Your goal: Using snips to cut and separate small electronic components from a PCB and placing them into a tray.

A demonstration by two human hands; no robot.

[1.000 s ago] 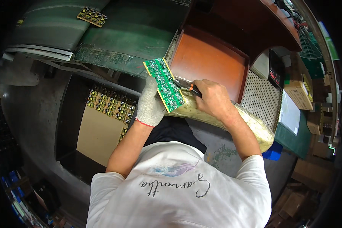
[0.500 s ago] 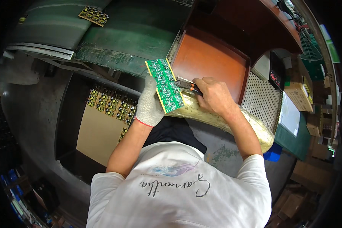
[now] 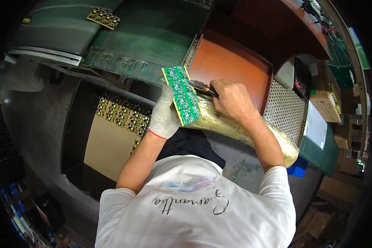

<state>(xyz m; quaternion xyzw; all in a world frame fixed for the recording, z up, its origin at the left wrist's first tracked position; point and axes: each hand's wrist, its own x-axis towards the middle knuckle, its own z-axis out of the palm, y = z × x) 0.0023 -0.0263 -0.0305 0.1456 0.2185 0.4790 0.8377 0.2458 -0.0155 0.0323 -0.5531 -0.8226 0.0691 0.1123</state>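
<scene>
A green circuit board panel [image 3: 182,96] with yellow edges is held tilted, solder side up, in front of me. My left hand [image 3: 163,112], in a white knit glove, grips it by its left edge; the fingers beneath are hidden. My bare right hand [image 3: 232,98] is closed round dark cutting pliers [image 3: 203,88] with orange marks on the handles. The tips of the pliers meet the board's right edge, in its upper half. Whether the jaws are closed on anything is too small to tell.
An orange-brown tray [image 3: 231,70] lies beyond my right hand. A padded, plastic-wrapped roll [image 3: 252,131] runs along the bench's near edge. At left, a black bin [image 3: 76,120] holds cardboard [image 3: 109,146] and circuit boards [image 3: 124,115]. Another board [image 3: 103,17] sits on the green belt [image 3: 62,25].
The board has shifted slightly right and down with my left hand. The pliers have opened out from under my right fingers, showing more of their length, and still touch the board's right edge.
</scene>
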